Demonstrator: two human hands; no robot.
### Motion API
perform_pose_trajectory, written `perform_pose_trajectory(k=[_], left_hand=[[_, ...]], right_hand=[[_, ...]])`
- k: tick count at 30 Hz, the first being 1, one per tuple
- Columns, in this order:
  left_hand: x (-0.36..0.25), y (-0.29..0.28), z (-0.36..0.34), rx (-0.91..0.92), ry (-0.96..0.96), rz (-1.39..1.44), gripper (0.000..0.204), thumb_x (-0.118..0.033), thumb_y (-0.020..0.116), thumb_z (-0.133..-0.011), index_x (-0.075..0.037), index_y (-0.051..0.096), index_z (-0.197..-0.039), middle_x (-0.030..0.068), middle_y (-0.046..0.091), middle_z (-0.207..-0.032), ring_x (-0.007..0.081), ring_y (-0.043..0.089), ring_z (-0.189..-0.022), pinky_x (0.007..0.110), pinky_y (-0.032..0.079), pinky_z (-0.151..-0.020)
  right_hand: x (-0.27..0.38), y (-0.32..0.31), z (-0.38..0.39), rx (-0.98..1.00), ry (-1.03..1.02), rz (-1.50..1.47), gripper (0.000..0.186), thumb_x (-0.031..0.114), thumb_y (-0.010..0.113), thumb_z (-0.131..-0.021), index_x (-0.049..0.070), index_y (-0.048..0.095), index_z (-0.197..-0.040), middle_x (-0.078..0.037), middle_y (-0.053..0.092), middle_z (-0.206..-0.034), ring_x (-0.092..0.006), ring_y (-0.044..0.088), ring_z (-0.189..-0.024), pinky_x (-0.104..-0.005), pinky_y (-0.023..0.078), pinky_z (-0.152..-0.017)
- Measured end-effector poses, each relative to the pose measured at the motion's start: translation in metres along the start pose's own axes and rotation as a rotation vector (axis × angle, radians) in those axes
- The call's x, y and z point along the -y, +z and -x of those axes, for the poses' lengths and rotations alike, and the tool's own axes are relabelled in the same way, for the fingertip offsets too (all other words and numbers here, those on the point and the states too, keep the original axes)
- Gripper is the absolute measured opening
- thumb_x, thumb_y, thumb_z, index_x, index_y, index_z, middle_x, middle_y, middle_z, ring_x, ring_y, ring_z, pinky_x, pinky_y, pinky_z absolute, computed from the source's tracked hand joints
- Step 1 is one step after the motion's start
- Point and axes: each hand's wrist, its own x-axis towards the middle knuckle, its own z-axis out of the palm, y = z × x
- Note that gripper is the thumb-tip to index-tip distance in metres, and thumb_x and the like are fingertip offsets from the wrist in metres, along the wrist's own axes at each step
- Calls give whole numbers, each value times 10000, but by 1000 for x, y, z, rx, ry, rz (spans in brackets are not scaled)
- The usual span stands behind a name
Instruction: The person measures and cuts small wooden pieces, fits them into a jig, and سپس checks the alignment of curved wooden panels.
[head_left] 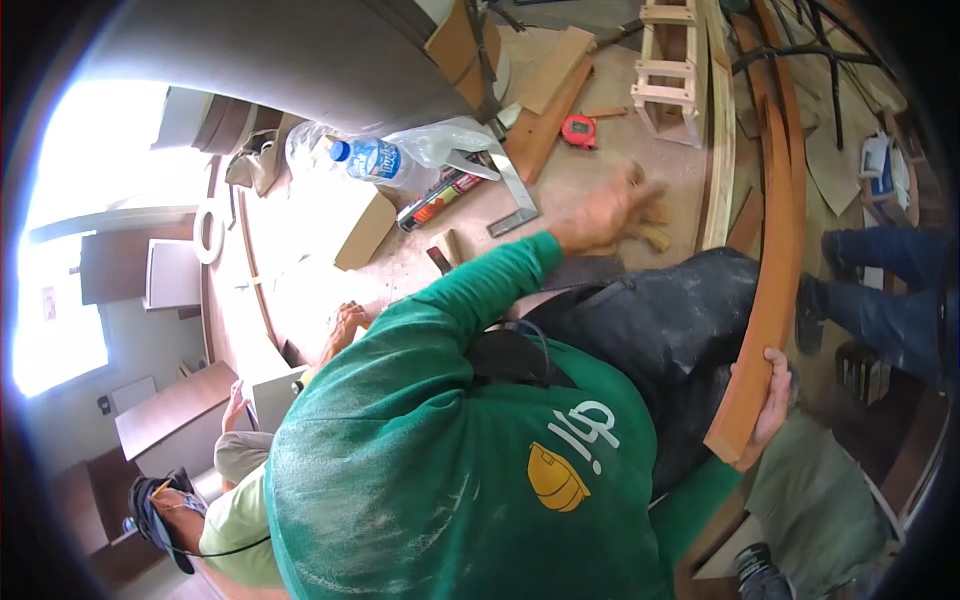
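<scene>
My left hand [610, 210] reaches across the work surface in a green sleeve, its fingers smeared by motion beside a small yellowish piece [652, 236]; whether it grips that piece is unclear. My right hand [770, 400] grips the lower end of a long, slightly curved reddish wooden strip [762, 340]. Near my left hand lie a red tape measure [580, 130], a metal square [512, 220], a dark tube [436, 204] and a plastic water bottle [375, 163]. My dark-trousered legs [650, 310] are folded below.
A pale wooden frame [668, 75] and long strips [715, 130] lie at the upper right, beside dark hoses [810, 50]. A co-worker [230, 520] works at the lower left; another person's legs [880, 300] are at the right. A grey padded panel [280, 60] borders the top left.
</scene>
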Motion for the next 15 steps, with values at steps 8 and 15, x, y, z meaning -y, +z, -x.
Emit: perform_pose_trajectory(k=[8, 15], left_hand=[[-28, 5, 29, 46, 310, -174, 320, -178, 687, -925, -166, 671, -1245, 114, 592, -1205, 347, 591, -1139, 444, 483, -1015], [-5, -13, 20, 4, -127, 174, 574, -166, 718, -922, -99, 516, -1455, 176, 586, -1246, 417, 594, -1138, 476, 514, -968]], right_hand=[[8, -3, -6, 29, 17, 149, 458, 417, 377, -1126, 35, 547, -1315, -155, 633, -1208, -241, 668, -1061, -385, 582, -940], [4, -22, -9, 56, -17, 179, 513, 441, 364, -1126, 5, 528, -1340, -164, 608, -1262, -249, 662, -1091, -407, 585, -973]])
